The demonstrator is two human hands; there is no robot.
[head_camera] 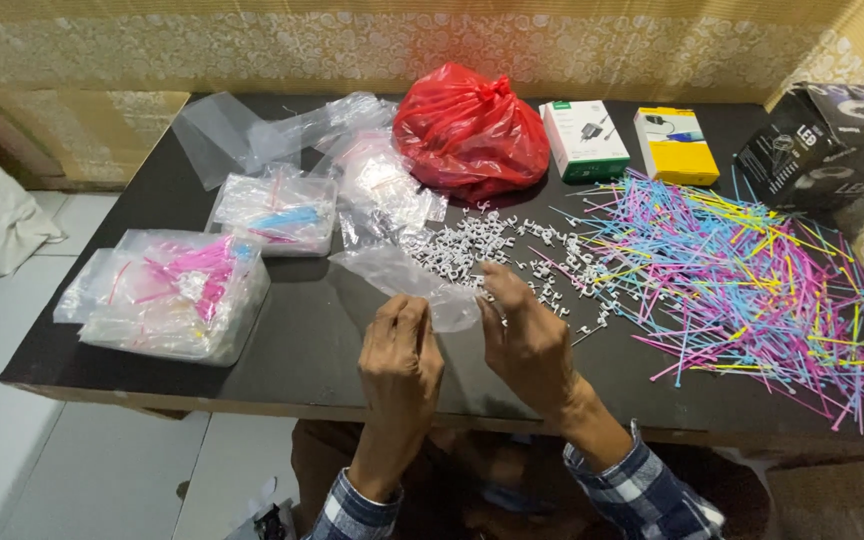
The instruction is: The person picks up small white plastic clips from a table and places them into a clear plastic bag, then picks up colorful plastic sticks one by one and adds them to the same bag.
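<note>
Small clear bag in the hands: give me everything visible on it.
The small clear bag is thin, transparent plastic film, crumpled and glossy. It lies roughly level just above the black table, stretching from upper left toward the hands. The left hand pinches its lower edge; the right hand fingers grip its right end, beside the pile of small white clips. Whether anything is inside cannot be told.

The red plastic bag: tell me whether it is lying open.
No, the red plastic bag is knotted shut at its top, sitting at the back of the black table.
</note>
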